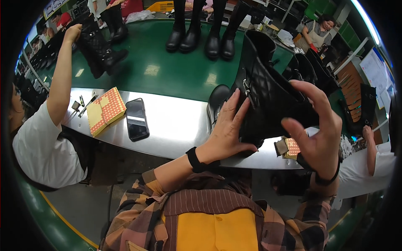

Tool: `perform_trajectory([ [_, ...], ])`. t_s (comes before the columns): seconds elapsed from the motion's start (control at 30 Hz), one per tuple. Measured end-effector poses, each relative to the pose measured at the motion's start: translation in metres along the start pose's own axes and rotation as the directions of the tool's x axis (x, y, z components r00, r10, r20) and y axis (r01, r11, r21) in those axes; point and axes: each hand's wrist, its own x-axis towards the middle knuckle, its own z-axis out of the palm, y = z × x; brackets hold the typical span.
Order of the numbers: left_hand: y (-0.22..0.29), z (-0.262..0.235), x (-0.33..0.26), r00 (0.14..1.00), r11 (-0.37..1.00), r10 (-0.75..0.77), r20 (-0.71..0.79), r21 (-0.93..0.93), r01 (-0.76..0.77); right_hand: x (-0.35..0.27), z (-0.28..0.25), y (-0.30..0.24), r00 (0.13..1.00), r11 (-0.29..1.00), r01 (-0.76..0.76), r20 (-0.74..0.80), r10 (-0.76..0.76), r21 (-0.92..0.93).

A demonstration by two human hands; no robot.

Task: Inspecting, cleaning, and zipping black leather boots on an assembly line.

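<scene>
A black quilted boot [272, 98] is being held above the near steel ledge [176, 121], right of the phone [137, 119]. Left hand [226, 129] is being pressed flat against its side, fingers spread; right hand [318, 129] is being curled around the shaft. Judged fairly heavy, pliable upper, stiff sole; best gripped at shaft and heel.

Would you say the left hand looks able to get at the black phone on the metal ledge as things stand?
Probably yes, once freed: the left hand is pressed against the black boot now, but the phone lies uncovered just to its left, with bare metal ledge between them.
</scene>
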Motion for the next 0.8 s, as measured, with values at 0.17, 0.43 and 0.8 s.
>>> perform_trajectory([
  [0.17, -0.017, 0.002, -0.007, 0.963, 0.971, -0.228, -0.142, 0.035, 0.235, -0.080, 0.026, 0.022, 0.808, 0.975, 0.072, -0.586, 0.068, 0.213],
  [0.43, -0.042, 0.000, -0.036, 0.844, 0.836, -0.534, -0.054, -0.184, 0.517, -0.153, 0.180, 0.052, 0.700, 0.691, -0.501, -0.224, 0.678, 0.522],
  [0.8, -0.023, -0.048, -0.051, 0.850, 0.763, -0.521, 0.074, -0.406, 0.503, -0.184, 0.150, 0.092, 0.704, 0.680, -0.568, -0.153, 0.693, 0.464],
])
